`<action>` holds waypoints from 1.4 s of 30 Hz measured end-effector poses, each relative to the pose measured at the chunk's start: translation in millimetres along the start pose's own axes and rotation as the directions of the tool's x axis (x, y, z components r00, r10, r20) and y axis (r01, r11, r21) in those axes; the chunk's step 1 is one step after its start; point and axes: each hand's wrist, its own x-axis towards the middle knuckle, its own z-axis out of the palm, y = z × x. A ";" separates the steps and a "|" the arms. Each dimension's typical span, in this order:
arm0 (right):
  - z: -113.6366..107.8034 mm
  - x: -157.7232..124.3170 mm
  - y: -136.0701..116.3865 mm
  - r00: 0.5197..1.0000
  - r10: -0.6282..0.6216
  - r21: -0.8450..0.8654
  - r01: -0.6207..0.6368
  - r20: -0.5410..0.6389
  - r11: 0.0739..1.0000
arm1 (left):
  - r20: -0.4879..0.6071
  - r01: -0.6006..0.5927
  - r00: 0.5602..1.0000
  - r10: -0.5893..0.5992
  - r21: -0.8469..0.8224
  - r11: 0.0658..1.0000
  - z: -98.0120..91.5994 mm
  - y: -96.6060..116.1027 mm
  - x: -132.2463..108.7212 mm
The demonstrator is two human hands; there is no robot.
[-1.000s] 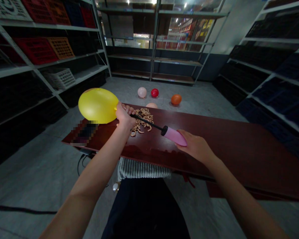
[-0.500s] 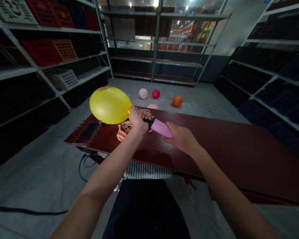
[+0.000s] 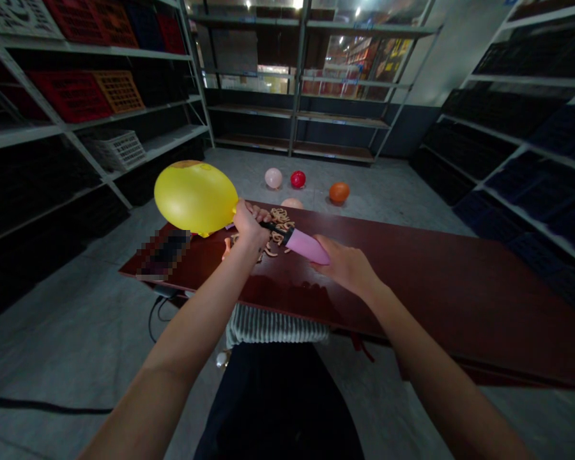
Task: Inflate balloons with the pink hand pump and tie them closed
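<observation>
My left hand (image 3: 250,220) is closed on the neck of an inflated yellow balloon (image 3: 196,197), which sticks out to the left above the table. In my right hand (image 3: 342,263) is the pink body of a hand pump (image 3: 307,246); its black end points toward my left hand. The black nozzle shows between the pump and my left fingers, apart from the balloon's neck. Tan curly pieces (image 3: 282,220) lie on the table beyond and below the pump. An orange-pink item (image 3: 227,248) is partly hidden by my left forearm.
The dark red table (image 3: 412,281) stretches to the right. A blurred dark object (image 3: 165,254) lies at its left end. On the floor beyond are white (image 3: 273,178), red (image 3: 298,179) and orange (image 3: 339,192) balloons. Shelves with crates (image 3: 119,150) stand around; cables hang at the left.
My left hand has moved left with the yellow balloon, away from the pump, and more of the black nozzle shows. My right hand has barely moved.
</observation>
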 end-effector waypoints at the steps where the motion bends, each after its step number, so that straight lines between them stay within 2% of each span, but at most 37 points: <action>1: 2.0 -2.1 4.1 1.000 -0.007 -0.017 0.007 -0.002 1.000 | -0.008 -0.001 1.000 0.001 -0.002 1.000 -1.2 3.3 2.8; 7: 17.0 -15.1 32.8 0.998 -0.054 -0.061 0.052 -0.032 0.997 | -0.018 -0.022 1.000 0.022 0.000 1.000 -13.5 24.6 23.5; 11: 31.6 -19.1 41.4 0.995 -0.058 -0.117 0.048 -0.079 0.992 | -0.029 -0.088 0.996 0.089 0.020 0.996 -18.0 32.5 32.7; 14: 47.2 -18.0 38.4 0.990 0.010 -0.146 -0.030 -0.137 0.989 | -0.031 -0.138 0.990 0.140 0.044 0.989 -16.6 32.7 34.0; 18: 67.9 -14.2 34.3 0.961 0.141 -0.076 -0.163 -0.238 0.984 | -0.027 -0.198 0.979 0.200 0.065 0.978 -9.9 27.7 33.7; 21: 76.3 -13.4 36.1 0.947 0.160 -0.032 -0.175 -0.278 0.984 | -0.019 -0.222 0.974 0.224 0.066 0.973 -1.5 18.9 32.2; 24: 78.0 -14.5 37.5 0.938 0.168 -0.005 -0.178 -0.304 0.984 | -0.006 -0.202 0.979 0.204 0.080 0.976 7.4 1.0 25.3; 31: 77.1 -16.5 33.7 0.927 0.207 0.015 -0.213 -0.312 0.977 | 0.097 -0.122 0.989 0.111 0.121 0.985 9.7 -70.6 -6.1; 34: 80.3 -17.5 35.2 0.913 0.235 0.015 -0.244 -0.333 0.970 | 0.127 -0.062 0.991 0.045 0.134 0.989 6.4 -92.1 -11.3; 37: 83.1 -17.9 36.4 0.906 0.251 0.008 -0.264 -0.342 0.964 | 0.119 -0.053 0.992 0.036 0.144 0.988 4.6 -98.0 -9.4; 42: 80.4 -15.8 31.3 0.933 0.198 -0.045 -0.221 -0.302 0.974 | 0.007 -0.033 0.999 0.032 0.163 0.986 -2.2 -86.2 -0.8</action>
